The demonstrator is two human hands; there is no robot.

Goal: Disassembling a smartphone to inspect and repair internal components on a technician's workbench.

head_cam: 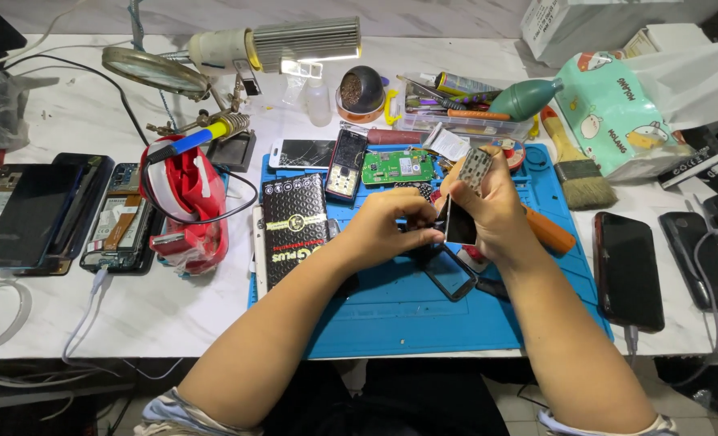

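My right hand (496, 211) holds a small old keypad phone (466, 198) upright above the blue work mat (407, 315), its grey keypad end sticking up past my fingers. My left hand (387, 228) pinches the phone's lower left edge, fingers closed on its dark body. A small dark phone screen part (451, 274) lies on the mat just below both hands. A green circuit board (398, 168) and another small phone (346, 165) lie at the mat's far edge.
A black booklet (294, 228) lies left on the mat. Red pouch (188, 208), soldering iron (201, 136), magnifier lamp (278, 44) and opened phones (121, 218) stand left. A brush (579, 165), black phones (627, 270) on cables and a tissue pack (617, 113) are right.
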